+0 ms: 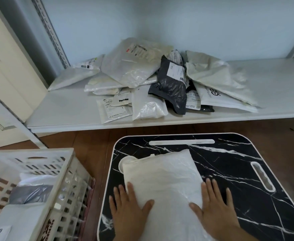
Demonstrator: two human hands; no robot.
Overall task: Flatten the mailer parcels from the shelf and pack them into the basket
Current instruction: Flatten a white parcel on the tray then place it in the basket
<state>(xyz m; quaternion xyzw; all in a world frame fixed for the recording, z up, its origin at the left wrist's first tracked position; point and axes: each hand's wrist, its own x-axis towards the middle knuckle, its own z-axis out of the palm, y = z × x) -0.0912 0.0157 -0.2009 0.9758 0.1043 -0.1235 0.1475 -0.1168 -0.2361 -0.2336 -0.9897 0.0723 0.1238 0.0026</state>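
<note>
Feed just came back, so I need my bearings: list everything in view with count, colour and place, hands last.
white mailer: one, white, flat on the tray table
tray table: one, black marble pattern, white rim, front centre
basket: one, cream, slotted, lower left, parcels inside
shelf: one, white, behind the table
parcel pile: about ten, mostly white or grey, on the shelf
black parcel: one, in the pile
hands: left hand and right hand, both flat, pressing the white mailer

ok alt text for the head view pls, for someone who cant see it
Both hands, left hand and right hand, press flat on a white mailer lying on a black marble-patterned tray table. A slatted basket at left already holds parcels, and a pile of mailers waits on the white shelf behind.
</note>
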